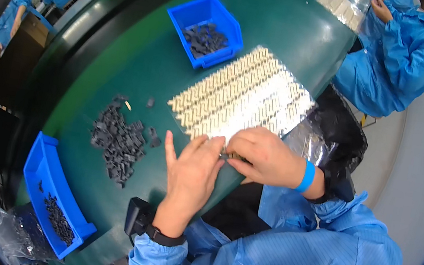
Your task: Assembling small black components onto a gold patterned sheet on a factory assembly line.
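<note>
My left hand (190, 174) and my right hand (259, 153) meet at the near edge of a sheet of pale, gold-toned small parts (235, 89) set in slanted rows. A small dark piece (224, 156) shows between their fingertips. My right thumb and fingers pinch it. The left thumb and index finger close on its other side, while the other left fingers spread toward the sheet. Fingers partly cover the piece, so its exact shape is hidden. Left of my hands lies a loose pile of small black plastic pieces (118, 140).
A blue bin (186, 12) of black pieces stands beyond the sheet on the green table (288, 28). Another blue bin (61, 167) with small dark parts is at the left. Clear plastic bags (16, 229) lie near it. A co-worker in blue (397, 67) sits at far right.
</note>
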The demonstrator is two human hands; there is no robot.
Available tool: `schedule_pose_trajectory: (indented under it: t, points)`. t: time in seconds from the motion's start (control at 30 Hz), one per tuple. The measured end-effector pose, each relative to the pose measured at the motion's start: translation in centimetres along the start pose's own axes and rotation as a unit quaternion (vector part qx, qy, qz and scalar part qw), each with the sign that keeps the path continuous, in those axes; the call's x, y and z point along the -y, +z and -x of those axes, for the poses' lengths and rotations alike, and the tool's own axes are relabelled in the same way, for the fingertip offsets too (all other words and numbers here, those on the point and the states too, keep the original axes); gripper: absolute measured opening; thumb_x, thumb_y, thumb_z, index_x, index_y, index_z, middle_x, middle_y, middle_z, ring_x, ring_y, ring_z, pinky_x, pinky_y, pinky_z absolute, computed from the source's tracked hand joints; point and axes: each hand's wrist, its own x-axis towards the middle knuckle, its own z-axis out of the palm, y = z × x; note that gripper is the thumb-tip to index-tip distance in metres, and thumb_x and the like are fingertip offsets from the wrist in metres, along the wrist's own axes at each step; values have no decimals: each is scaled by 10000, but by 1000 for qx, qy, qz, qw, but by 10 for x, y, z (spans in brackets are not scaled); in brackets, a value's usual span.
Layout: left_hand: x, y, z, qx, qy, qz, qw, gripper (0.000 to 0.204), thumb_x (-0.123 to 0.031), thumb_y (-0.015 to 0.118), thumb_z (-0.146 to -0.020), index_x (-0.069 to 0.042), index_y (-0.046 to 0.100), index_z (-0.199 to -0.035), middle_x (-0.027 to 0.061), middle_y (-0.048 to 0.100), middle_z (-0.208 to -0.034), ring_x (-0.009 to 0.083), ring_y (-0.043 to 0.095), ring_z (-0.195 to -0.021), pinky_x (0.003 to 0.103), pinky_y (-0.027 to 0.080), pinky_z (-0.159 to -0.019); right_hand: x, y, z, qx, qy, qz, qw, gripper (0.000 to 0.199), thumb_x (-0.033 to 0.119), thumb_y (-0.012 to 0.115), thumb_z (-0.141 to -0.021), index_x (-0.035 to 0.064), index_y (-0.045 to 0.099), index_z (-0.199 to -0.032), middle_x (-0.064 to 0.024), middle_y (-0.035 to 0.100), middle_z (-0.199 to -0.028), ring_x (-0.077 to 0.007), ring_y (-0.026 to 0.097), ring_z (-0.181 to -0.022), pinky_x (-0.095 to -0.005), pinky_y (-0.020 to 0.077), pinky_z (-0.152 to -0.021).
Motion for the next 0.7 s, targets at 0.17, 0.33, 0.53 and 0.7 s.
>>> schedule_pose_trajectory:
  t: [0.17,0.33,0.53,0.7]
  points:
    - [1,6,4,-1,0,10,1000,414,-133,668,-756,-94,563,-1155,57,619,-1046,243,555,-1059,588,140,-1046,0,5,0,-27,31,20,999,104,68,620,-712,16,539,-750,-137,529,-658,-339,542,-607,-404,434,-543]
    - [-3,1,7,-3,-26,56,998,392,-119,692,-725,-100,574,-1099,52,610,-1062,241,542,-1084,588,127,-1043,-3,-7,1,-23,154,-74,985,87,80,620,-757,12,573,-783,-115,604,-731,-261,614,-675,-319,487,-603]
    - [-13,-5,7,-114,-30,86,989,255,-75,695,-681,-72,633,-928,125,603,-1031,282,550,-1043,515,298,-980,15,5,-1,-194,0,15,981,130,14,650,-681,27,542,-751,-103,596,-801,-263,595,-690,-371,484,-610]
    - [-18,-6,21,-122,-55,324,937,123,-41,649,-771,28,646,-873,163,645,-901,209,629,-826,336,501,-749,35,5,0,-201,-108,81,970,165,49,696,-678,35,562,-773,-104,629,-923,-239,625,-804,-397,514,-775]
